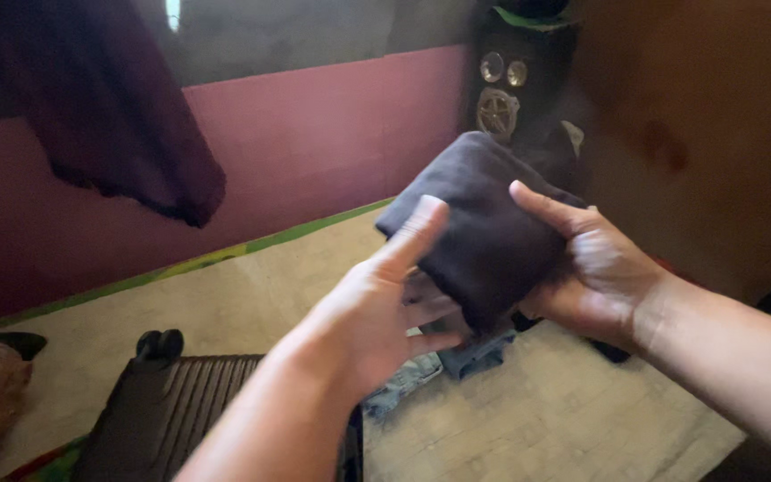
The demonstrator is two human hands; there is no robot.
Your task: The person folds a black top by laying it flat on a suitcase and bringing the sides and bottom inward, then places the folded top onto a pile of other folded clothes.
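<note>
Here, dark folded cloth (484, 228) sits between both hands' fingers (542, 203).

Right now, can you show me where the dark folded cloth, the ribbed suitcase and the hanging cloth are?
dark folded cloth (484, 232), head view, middle of its top face.
ribbed suitcase (176, 406), head view, its ridged lid.
hanging cloth (127, 125), head view, its lower part.
</note>
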